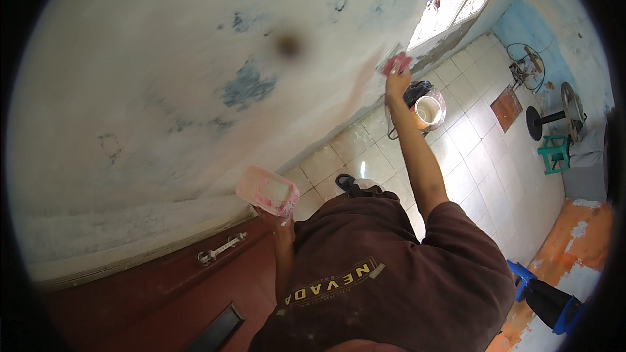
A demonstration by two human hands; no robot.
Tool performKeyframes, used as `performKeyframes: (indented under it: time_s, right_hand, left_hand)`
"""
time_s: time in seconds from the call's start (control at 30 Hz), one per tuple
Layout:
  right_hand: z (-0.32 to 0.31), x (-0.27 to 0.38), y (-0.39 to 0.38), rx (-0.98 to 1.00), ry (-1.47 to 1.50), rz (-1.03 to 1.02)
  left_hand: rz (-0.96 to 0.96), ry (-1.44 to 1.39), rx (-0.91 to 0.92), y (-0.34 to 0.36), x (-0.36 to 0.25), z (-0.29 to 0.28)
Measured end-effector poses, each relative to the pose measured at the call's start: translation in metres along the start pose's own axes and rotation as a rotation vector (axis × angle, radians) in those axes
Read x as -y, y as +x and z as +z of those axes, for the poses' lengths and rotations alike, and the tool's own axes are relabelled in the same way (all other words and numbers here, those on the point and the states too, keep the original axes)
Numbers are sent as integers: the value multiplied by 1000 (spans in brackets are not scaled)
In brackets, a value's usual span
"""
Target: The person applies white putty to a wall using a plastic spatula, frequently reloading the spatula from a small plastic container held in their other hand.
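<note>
My right hand [398, 83] stretches out to the wall, its fingers closed round a red scraper [397, 62], slightly blurred. The scraper's flat blade lies against or very near the wall surface [339, 85], below the window; I cannot tell whether it touches. Close to my body, my left hand [279, 220] grips a pinkish plastic tub [250, 184] by its underside. Whitish paste [276, 190] sits inside the tub, and pink and white smears mark its rim. The wall has dark grey patches [249, 85] and a pale, uneven coat.
A bucket [428, 111] stands on the tiled floor beside a black bag. A brown door with a metal handle [222, 249] is at the lower left. Farther right are a fan [553, 117], a green stool [553, 154], coiled cable [536, 68] and a blue chair [521, 279].
</note>
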State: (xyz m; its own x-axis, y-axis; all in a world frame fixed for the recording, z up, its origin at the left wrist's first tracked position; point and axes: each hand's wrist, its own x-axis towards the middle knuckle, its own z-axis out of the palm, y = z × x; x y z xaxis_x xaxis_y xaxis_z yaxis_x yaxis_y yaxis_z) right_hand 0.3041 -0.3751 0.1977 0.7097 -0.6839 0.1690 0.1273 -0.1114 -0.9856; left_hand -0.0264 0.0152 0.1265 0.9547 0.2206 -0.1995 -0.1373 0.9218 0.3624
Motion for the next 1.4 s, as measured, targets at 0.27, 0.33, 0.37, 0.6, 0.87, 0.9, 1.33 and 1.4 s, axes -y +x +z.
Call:
performKeyframes:
  time_s: [0.27,0.33,0.37,0.6,0.87,0.9,1.33,1.4]
  right_hand:
    - [79,44,48,-167,124,-173]
    - [88,74,-18,6,46,-246]
    - [88,89,-56,184,33,-111]
    - [33,27,-79,547,199,-446]
    - [5,-21,185,-155,37,-280]
    - [36,3,173,-139,1,-304]
    - [-2,-26,19,262,35,-271]
    - [-20,-43,103,23,-90,-99]
  left_hand:
    - [180,899,46,-27,33,52]
    - [446,1530,223,-15,43,71]
    - [606,1767,292,-6,50,79]
    - [42,446,-75,59,94,82]
    - [-112,10,137,64,80,26]
    - [-54,21,108,61,78,11]
    - [66,-5,6,34,86,72]
    - [123,32,-16,9,89,64]
